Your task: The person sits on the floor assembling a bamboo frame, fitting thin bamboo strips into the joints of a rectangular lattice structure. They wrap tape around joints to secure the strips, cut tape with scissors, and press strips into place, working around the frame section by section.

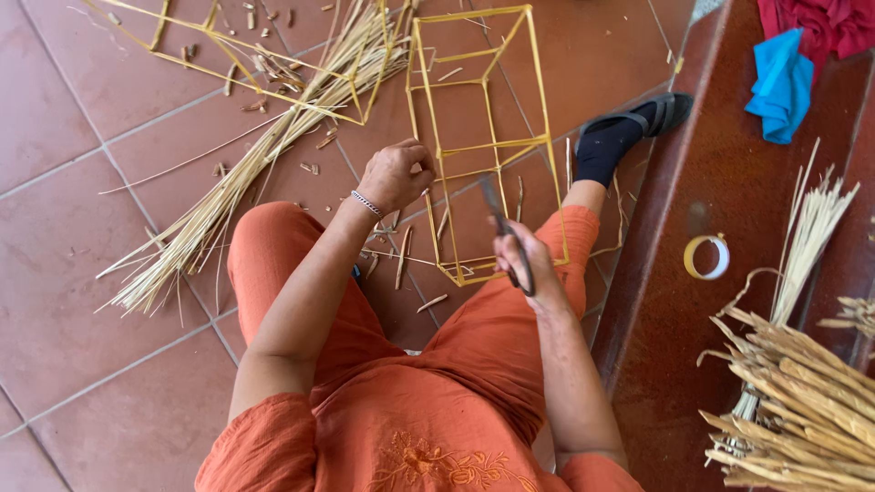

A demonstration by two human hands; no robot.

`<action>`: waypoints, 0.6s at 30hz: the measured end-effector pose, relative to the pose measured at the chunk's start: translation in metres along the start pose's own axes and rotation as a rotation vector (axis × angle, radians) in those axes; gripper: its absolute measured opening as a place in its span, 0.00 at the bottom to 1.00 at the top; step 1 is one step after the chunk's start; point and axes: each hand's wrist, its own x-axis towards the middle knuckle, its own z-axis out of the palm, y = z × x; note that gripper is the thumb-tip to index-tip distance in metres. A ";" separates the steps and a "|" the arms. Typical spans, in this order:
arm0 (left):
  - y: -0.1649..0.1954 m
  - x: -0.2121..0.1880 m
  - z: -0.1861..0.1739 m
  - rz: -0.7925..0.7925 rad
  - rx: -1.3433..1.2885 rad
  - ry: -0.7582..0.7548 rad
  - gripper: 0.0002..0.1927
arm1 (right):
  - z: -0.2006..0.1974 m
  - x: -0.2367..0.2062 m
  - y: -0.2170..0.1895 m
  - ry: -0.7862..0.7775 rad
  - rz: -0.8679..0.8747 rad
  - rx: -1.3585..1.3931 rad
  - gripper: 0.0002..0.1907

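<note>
Item: box frame point(483, 146) of thin yellow straws, lying on the tiled floor point(82, 210) just beyond the knees, long axis running far to near, near end by the right knee. Left hand point(394, 175): fingers curled shut, pinching the frame's left upright about midway along, a beaded bracelet point(366, 203) at the wrist. Right hand point(521, 260): fingers closed round the handles of dark scissors point(503, 232), blades pointing up and far, tips over the frame's near section; whether the blades are parted cannot be told. Surroundings: loose bundle of straws point(246, 173) on the floor to the left, a second frame point(246, 55) at far left, short offcuts scattered between. On the red ledge point(674, 301) at right: roll of tape point(706, 257), a sheaf of straws point(807, 237), husks point(802, 410) near, blue and red cloths far. Handling judgement: the straws look light and easily crushed, so the pinch is best kept gentle and close to a joint; scissors best brought square to the stalk, clear of taped corners, frame kept flat on the floor so it does not twist
</note>
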 end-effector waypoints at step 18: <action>-0.024 0.113 0.022 -0.222 0.098 -0.790 0.10 | -0.187 -0.234 0.119 1.270 0.601 -0.739 0.42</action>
